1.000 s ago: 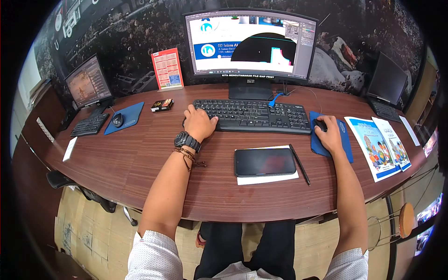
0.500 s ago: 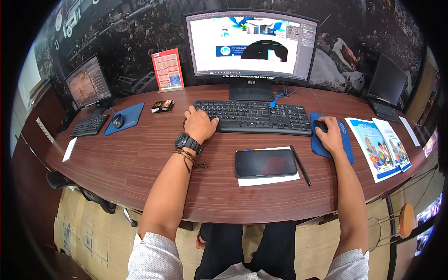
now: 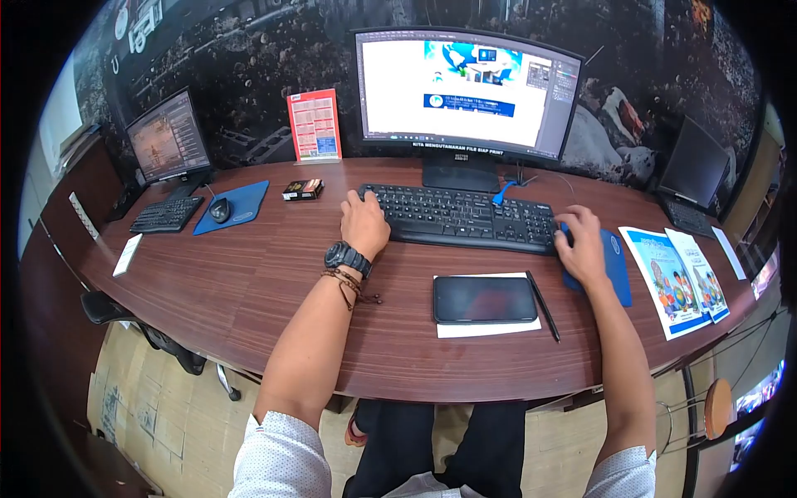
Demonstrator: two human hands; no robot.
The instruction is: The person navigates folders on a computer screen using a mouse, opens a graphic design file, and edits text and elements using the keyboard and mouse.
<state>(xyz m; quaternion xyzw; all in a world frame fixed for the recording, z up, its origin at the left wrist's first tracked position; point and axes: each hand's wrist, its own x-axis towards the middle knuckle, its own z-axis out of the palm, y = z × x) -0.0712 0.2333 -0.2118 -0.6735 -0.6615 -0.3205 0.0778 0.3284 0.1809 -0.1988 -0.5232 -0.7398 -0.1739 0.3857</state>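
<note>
My left hand [image 3: 365,224] rests on the left end of a black keyboard [image 3: 465,217], its fingers slightly bent and apart over the keys. A black watch [image 3: 347,259] and a beaded bracelet are on that wrist. My right hand [image 3: 584,249] curls over a computer mouse, which its fingers almost wholly hide, on a blue mouse pad [image 3: 616,270]. Behind the keyboard stands a curved monitor [image 3: 390,91] showing an editing window with a blue banner. In front of the keyboard, a dark-screened phone [image 3: 485,300] lies on white paper [image 3: 465,330], with a black stylus-like pen [image 3: 544,307] beside it.
Printed booklets [image 3: 664,278] lie to the right, near a second monitor [image 3: 696,162]. A red desk calendar [image 3: 315,129] and a small box [image 3: 303,190] stand left of the main monitor. Farther left are another monitor [image 3: 170,137], keyboard [image 3: 166,214] and mouse [image 3: 219,210].
On the screen, the black rounded shape is gone and the picture above the blue banner differs. My right hand has shifted slightly left towards the keyboard. The camera view has tilted a little.
</note>
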